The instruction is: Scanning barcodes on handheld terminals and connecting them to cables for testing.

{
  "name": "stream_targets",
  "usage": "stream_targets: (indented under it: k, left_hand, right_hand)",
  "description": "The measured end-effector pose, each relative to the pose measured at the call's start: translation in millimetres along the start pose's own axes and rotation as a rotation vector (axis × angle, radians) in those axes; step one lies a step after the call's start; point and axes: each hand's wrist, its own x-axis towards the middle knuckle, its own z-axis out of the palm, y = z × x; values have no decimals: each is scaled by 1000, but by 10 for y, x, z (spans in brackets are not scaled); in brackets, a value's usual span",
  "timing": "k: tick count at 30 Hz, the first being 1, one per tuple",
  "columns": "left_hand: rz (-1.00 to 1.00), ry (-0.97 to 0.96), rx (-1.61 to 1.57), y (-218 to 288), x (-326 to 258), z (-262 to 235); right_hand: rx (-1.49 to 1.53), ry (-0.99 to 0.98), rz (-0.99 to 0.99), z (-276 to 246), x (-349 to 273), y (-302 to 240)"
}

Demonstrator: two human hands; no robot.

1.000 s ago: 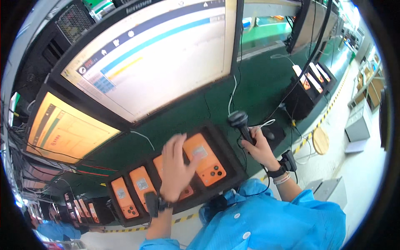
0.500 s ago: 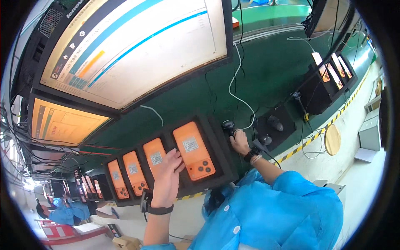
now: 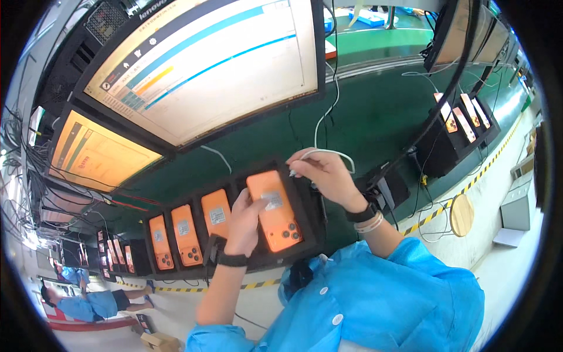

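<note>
An orange smartphone (image 3: pixel 275 226) lies camera side up in the rightmost slot of a black foam tray (image 3: pixel 193 271). My left hand (image 3: pixel 243 226) grips its left edge, thumb over the pale label on its back and fingers along the side. Pinched in my right hand (image 3: pixel 331 179) is the end of a white cable (image 3: pixel 319 129), just off the phone's upper right corner and apart from it. Several more orange phones, among them one (image 3: pixel 217 214) beside my left hand, sit in the slots to the left, each with a label.
A large monitor (image 3: pixel 217 76) and a smaller screen (image 3: pixel 102 152) stand behind the tray. On the right are a black pad (image 3: pixel 393 190), another phone rack (image 3: pixel 463 138) and a round wooden stool (image 3: pixel 462 215). Dark cables hang at the upper right. People in blue work far left.
My right hand has left the black handheld device and now holds the white cable's end near the phone. My left hand has closed on the phone's left edge.
</note>
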Motion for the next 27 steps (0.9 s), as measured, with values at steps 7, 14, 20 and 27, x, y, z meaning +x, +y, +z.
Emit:
stream_targets:
  k: [7, 14, 20, 27]
  left_hand:
    - [361, 23, 35, 143, -466, 153]
    - [505, -18, 102, 21, -659, 126]
    - [526, -51, 63, -51, -712, 50]
    - [456, -117, 52, -36, -760, -39]
  right_hand:
    - [-272, -165, -172, 322, 56, -713]
    - [-373, -363, -91, 502, -5, -930]
    - [-593, -406, -324, 601, -57, -995]
    - [-758, -485, -245, 738, -88, -1089]
